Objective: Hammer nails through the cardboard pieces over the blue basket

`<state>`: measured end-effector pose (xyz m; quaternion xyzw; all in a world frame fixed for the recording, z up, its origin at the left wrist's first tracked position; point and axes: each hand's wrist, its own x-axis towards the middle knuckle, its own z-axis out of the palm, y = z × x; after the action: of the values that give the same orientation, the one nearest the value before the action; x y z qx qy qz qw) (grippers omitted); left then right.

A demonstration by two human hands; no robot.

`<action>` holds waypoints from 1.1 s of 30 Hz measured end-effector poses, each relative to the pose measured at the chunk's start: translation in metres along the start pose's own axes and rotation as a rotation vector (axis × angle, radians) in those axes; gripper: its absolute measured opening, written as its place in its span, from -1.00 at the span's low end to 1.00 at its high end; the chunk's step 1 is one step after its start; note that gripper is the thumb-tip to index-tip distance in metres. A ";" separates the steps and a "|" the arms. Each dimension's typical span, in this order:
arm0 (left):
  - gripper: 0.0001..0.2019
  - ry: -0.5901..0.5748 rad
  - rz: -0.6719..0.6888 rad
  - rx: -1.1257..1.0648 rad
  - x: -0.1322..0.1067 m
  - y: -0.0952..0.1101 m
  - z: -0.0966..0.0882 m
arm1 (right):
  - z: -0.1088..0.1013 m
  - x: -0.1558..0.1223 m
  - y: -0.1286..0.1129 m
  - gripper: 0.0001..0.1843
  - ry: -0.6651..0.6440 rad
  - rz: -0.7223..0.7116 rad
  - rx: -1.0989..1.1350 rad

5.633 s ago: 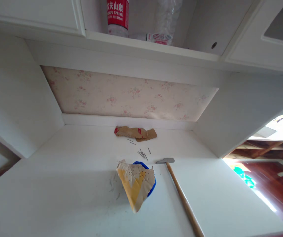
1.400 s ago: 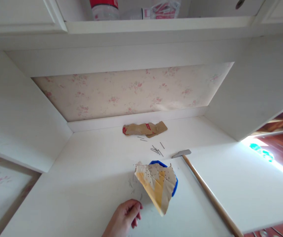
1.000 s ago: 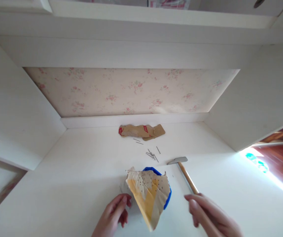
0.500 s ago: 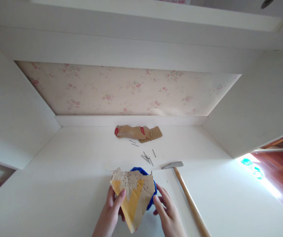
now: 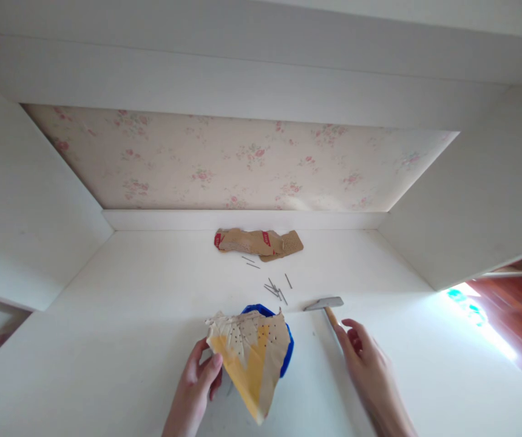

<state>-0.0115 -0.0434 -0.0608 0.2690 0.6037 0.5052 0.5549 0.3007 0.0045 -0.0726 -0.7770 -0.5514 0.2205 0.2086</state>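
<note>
A torn piece of cardboard [image 5: 254, 352], beige and yellow with many small holes, lies over a blue container [image 5: 287, 352] near the front of the white desk [image 5: 128, 303]. My left hand [image 5: 197, 382] grips the cardboard's left edge, thumb on top. My right hand [image 5: 365, 364] lies over the wooden handle of a hammer [image 5: 323, 303], fingers loosely stretched toward the steel head; most of the handle is hidden beneath it. Several loose nails [image 5: 275, 287] lie just behind the cardboard.
A crumpled brown paper packet [image 5: 258, 241] with red marks rests at the back by the flowered wall panel [image 5: 243, 161]. White cabinet sides close in left and right, with a shelf overhead. A red wooden floor [image 5: 516, 297] shows at the right.
My right hand has left the cardboard and moved right onto the hammer handle. My left hand stays on the cardboard's left edge. Both hands came into view within the last seconds.
</note>
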 end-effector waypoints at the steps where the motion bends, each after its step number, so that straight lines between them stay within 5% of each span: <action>1: -0.36 -0.002 0.007 0.007 0.001 -0.001 0.001 | 0.001 0.003 0.009 -0.44 -0.028 0.013 -0.141; 5: -0.38 -0.045 0.015 0.009 0.002 -0.002 0.009 | 0.011 0.002 0.028 -0.47 -0.083 -0.039 -0.232; 15: -0.50 -0.119 -0.055 0.023 -0.005 -0.001 0.022 | 0.017 -0.003 0.027 -0.50 -0.081 -0.081 -0.344; 22: -0.37 -0.211 -0.027 0.277 -0.004 -0.009 0.011 | 0.012 -0.002 0.025 -0.50 -0.039 -0.120 -0.363; 26: -0.34 -0.252 -0.071 0.266 -0.005 -0.016 0.000 | 0.001 0.010 -0.005 -0.49 0.047 -0.197 -0.363; 33: -0.37 -0.171 -0.101 0.262 -0.016 -0.022 -0.007 | 0.020 0.071 -0.084 -0.71 -0.100 -0.437 -0.391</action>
<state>-0.0087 -0.0672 -0.0757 0.3502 0.6276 0.3689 0.5894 0.2463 0.0987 -0.0492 -0.6534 -0.7473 0.0978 0.0702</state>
